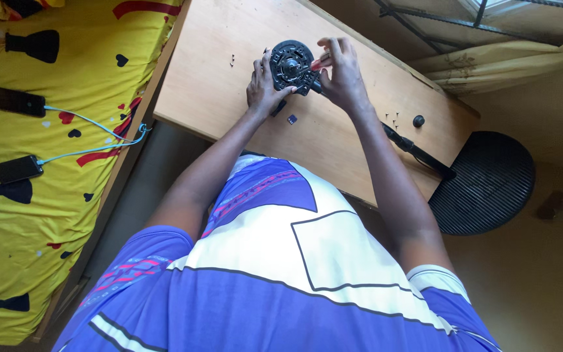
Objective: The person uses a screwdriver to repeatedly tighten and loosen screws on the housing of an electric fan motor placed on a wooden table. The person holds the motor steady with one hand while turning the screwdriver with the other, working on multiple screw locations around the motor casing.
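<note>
No container holds the parts: small loose screws (232, 59) lie directly on the wooden worktop (210, 85), with more screws (393, 119) and a round black knob (418, 120) near the right edge. I hold a round black motor housing (291, 65) upright just above the worktop's middle. My left hand (263, 88) grips its lower left rim, fingers clenched around the edge. My right hand (341, 75) presses on the right side, its fingers closed on a red-handled screwdriver (317, 64) whose tip meets the housing's centre. A small dark square part (292, 119) lies just below the housing. A black fan grille (490, 182) sits beyond the worktop.
</note>
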